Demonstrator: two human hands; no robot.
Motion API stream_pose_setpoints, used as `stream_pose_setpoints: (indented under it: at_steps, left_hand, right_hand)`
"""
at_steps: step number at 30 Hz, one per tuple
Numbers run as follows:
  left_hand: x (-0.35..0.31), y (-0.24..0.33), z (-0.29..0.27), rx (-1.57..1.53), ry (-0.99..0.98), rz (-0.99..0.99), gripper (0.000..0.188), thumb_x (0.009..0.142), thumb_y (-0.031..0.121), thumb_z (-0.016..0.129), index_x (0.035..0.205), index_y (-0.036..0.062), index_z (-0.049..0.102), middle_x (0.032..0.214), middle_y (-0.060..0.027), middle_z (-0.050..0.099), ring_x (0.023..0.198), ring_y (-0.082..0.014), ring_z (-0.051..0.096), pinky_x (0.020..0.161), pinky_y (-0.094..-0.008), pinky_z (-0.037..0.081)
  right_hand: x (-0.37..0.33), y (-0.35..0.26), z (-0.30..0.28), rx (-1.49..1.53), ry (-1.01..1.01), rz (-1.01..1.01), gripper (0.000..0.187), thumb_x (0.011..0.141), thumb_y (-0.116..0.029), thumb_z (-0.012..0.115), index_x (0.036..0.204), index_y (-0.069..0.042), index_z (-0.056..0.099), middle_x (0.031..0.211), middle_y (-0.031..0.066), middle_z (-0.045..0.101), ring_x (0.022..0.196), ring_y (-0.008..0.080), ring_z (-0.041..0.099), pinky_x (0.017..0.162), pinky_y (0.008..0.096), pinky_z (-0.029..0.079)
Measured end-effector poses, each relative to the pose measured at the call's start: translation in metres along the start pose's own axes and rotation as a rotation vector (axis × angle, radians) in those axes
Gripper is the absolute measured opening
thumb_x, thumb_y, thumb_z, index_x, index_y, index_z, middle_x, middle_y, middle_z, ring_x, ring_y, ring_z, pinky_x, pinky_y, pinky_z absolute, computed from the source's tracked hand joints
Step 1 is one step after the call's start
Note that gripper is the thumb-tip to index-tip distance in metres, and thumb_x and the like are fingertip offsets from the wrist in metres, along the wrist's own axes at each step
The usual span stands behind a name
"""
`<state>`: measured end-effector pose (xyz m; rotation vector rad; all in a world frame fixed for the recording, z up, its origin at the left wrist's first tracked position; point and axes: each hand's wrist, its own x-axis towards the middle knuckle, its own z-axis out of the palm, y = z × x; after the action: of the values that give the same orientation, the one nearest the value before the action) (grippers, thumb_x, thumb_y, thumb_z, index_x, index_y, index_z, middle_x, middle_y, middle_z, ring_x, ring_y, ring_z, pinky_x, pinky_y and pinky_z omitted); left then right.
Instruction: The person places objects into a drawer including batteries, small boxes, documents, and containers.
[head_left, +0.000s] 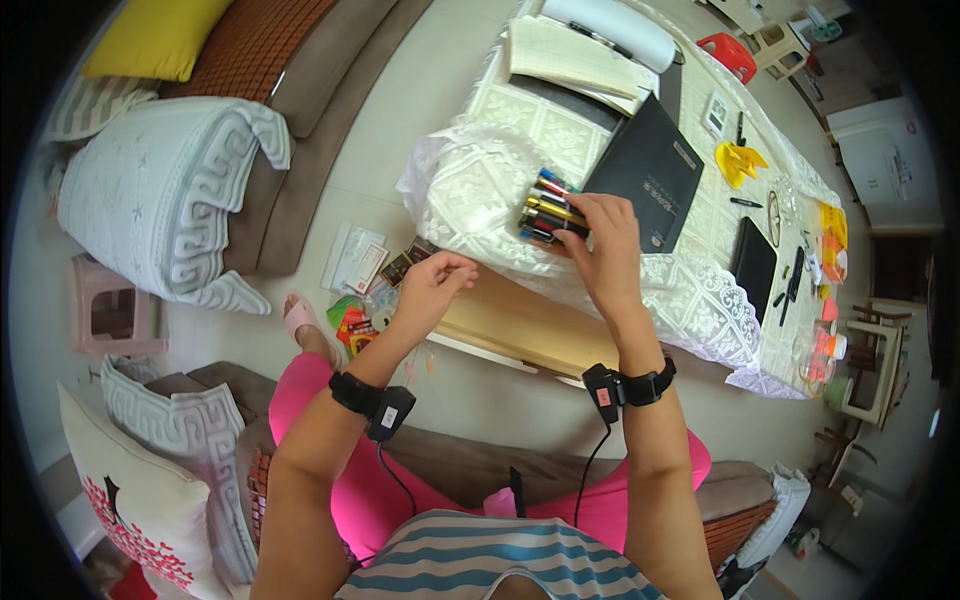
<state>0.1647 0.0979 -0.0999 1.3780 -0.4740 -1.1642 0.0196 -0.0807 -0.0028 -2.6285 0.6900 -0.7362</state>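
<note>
- Marker pens (546, 206), with dark, gold, red and blue parts showing, sit bundled in the right hand (603, 235) in the head view, at the near edge of the table; whether they also rest on the cloth, I cannot tell.
- Right thumb pinches the bundle from the near side, the fingers pressed across the far side; gripping from both flanks probably keeps the loose barrels lined up as one stack.
- Left hand (438, 288) hangs beside the left end of a wooden drawer (525, 318), its fingers loosely curled with nothing visible between them; whether thumb and forefinger touch, I cannot tell.
- Black folder (645, 180) lies flat just beyond the right hand. An open notebook (575, 62) has a black pen (600, 40) beside it, near a white paper roll (630, 38), likely grouped there as writing supplies.
- White lace tablecloth (480, 190) covers the table and drapes over its front edge, above the drawer.
- Farther right stand a black tablet-like slab (754, 262) and an orange-capped bottle (826, 352).
- Around the tiled room: a brown sofa (335, 70) with a yellow cushion (160, 38), a pink plastic stool (118, 305) and a red stool (728, 57).
</note>
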Motion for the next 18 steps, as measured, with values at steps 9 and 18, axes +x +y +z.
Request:
stream_pose_setpoints:
  at_steps: [9,18]
  left_hand:
    - [-0.015,0.006,-0.026,-0.007,0.074,-0.117,0.017,0.088,0.013,0.053,0.098,0.0008,0.059,0.088,-0.0041,0.063,0.079,-0.0083,0.058,0.068,-0.0204,0.044]
    - [-0.02,0.005,-0.04,-0.281,0.103,-0.293,0.018,0.086,0.014,0.054,0.099,0.0013,0.058,0.089,-0.0061,0.062,0.079,-0.0109,0.058,0.067,-0.0216,0.044]
  right_hand:
    - [-0.046,-0.062,-0.015,0.483,-0.264,0.127,0.038,0.067,0.0,0.069,0.103,-0.001,0.057,0.101,0.0112,0.057,0.093,0.0222,0.055,0.08,0.0301,0.043]
    - [-0.188,-0.002,0.173,0.793,-0.28,1.045,0.031,0.077,-0.016,0.071,0.098,0.004,0.059,0.083,0.0031,0.059,0.074,0.0098,0.054,0.063,0.0253,0.045]
